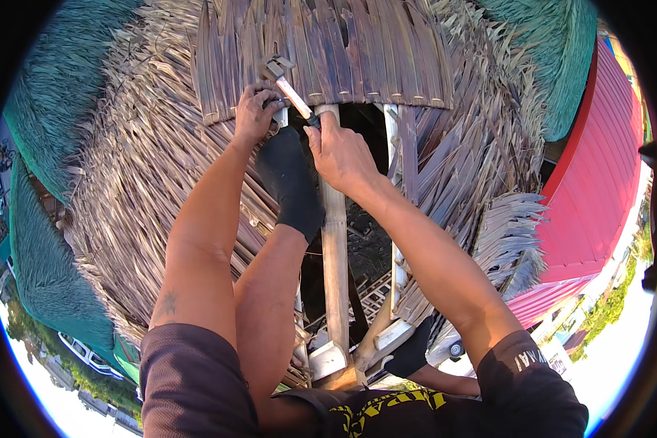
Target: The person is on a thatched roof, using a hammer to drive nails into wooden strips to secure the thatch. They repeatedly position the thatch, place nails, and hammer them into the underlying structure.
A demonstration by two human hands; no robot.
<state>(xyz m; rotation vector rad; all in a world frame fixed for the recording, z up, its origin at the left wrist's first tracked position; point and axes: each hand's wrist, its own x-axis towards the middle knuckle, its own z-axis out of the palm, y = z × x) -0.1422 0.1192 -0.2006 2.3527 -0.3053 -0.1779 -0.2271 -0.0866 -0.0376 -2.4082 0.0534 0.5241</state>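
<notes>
My right hand (345,157) is wrapped round the dark grip of a hammer (295,96), its metal head up and to the left, just above my left hand. At the lower edge of a brown palm-thatch panel (372,55), my left hand (256,111) has its fingers bent and pressed together; what they pinch, if anything, is too small to make out. A pale wooden batten (280,117) shows beside those fingers. Below the hands, my foot in a black sock (290,175) rests on the roof frame, next to a bamboo pole (334,248).
An opening (365,219) in the roof drops to dark ground with slatted wood below. A white-edged rafter (398,270) borders it. Older thatch (153,153) slopes away on both sides. My other black-socked foot (412,352) is at lower right. Beyond stands a red metal roof (598,168).
</notes>
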